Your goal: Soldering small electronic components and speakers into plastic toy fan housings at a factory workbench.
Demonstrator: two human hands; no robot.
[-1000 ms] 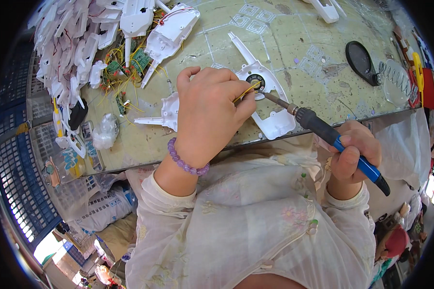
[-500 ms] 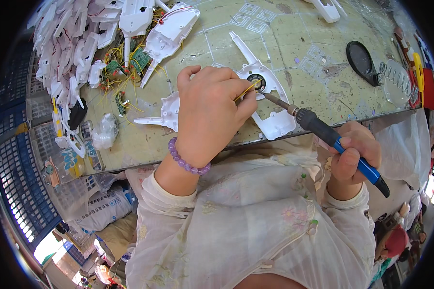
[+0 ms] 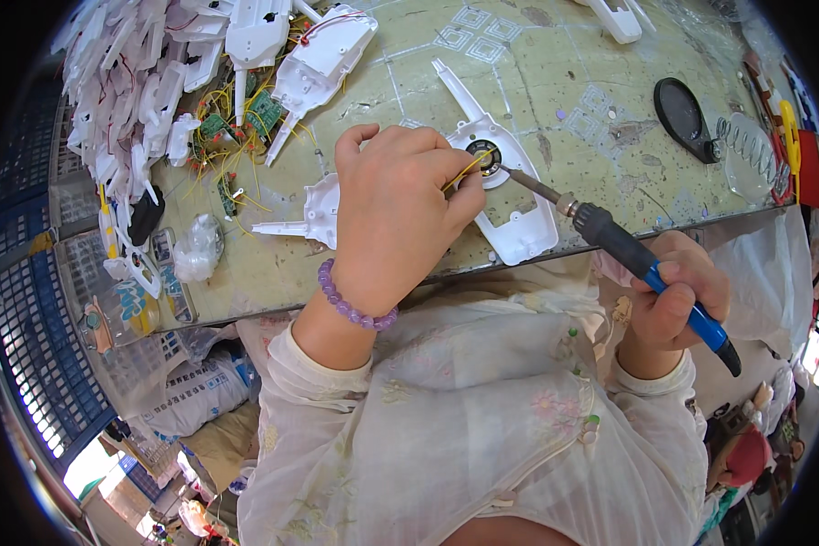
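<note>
My right hand (image 3: 681, 293) grips a soldering iron (image 3: 601, 227) with a blue and black handle. The iron's tip reaches the edge of a round black speaker (image 3: 484, 156), which sits in a white plastic shell (image 3: 524, 235). Over the speaker, my left hand (image 3: 408, 202) pinches a thin yellow wire (image 3: 467, 170) between thumb and forefinger; the wire's end meets the speaker. Partly hidden under my left hand lies another white shell piece (image 3: 318, 211). Whether the tip touches the wire is too small to tell.
White plastic shells (image 3: 132, 82) are heaped at the far left beside green circuit boards (image 3: 264, 111) with tangled yellow wires. To the right stand a black oval ring (image 3: 682, 118), a coiled spring holder (image 3: 746, 155) and yellow-handled tools (image 3: 790, 136). A crumpled clear bag (image 3: 198, 247) lies left.
My right hand and the soldering iron have shifted slightly right, and the tip has moved a little up along the speaker's edge. My left hand stays put with the wire.
</note>
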